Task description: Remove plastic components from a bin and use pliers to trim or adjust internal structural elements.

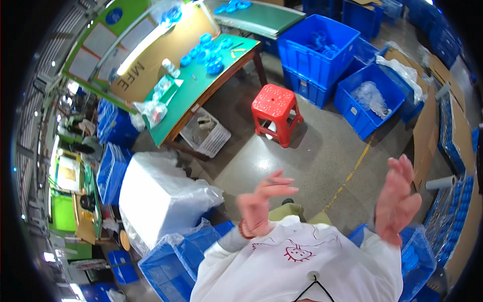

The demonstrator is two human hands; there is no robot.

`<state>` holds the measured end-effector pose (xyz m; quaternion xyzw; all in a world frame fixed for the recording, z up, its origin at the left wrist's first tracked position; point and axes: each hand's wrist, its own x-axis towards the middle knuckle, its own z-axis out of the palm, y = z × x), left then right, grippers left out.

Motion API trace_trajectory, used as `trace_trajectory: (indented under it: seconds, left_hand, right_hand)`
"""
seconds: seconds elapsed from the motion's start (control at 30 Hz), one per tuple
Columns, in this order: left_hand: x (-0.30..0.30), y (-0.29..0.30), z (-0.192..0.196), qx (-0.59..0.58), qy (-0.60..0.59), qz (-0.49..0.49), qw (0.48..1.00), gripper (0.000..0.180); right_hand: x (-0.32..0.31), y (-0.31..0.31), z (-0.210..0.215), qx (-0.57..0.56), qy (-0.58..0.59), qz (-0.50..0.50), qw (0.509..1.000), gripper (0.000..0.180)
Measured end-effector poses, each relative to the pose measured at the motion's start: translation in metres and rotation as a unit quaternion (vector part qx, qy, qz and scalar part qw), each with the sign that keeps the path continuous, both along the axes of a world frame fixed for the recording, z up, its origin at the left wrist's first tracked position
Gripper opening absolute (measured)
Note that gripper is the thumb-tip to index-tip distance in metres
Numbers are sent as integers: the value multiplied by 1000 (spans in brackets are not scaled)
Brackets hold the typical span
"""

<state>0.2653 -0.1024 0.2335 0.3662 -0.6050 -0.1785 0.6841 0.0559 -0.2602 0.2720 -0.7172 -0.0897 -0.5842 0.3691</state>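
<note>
My left hand [261, 200] is raised in front of my white top, fingers stretched out to the right and a little apart, with nothing in it. Some dark mark or ring shows on one finger, and a reddish bracelet circles the wrist. On the other side my right hand [398, 202] is held up, slightly blurred, its fingers pointing away from me and holding nothing. Neither hand touches any object. Beyond them a red plastic stool [274, 108] stands on the grey floor. A green-topped table [193, 89] with several blue plastic parts [206, 53] is farther left.
Blue crates [314, 63] are stacked past the stool; another blue crate [370, 108] holds clear plastic bags. A white crate [209, 136] sits under the table. To my left is a plastic-wrapped white block [156, 189]. Cardboard [426, 141] and a blue crate [420, 256] flank my right.
</note>
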Motion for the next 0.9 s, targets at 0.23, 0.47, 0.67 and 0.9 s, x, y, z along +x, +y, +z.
trace_trajectory:
  seconds: [0.23, 0.47, 0.67, 0.9]
  left_hand:
    - [73, -45, 121, -166, 252, -23, 953, 32]
    - [176, -127, 151, 25, 493, -116, 862, 21]
    - [340, -173, 144, -446, 86, 136, 881, 35]
    - [587, -172, -38, 4, 164, 427, 889, 56]
  right_hand:
    - [238, 38, 68, 230, -378, 378, 813, 25]
    - [338, -62, 65, 255, -272, 631, 680, 55]
    - [465, -139, 55, 171, -361, 526, 751, 64]
    - [718, -290, -72, -4, 158, -21, 987, 19]
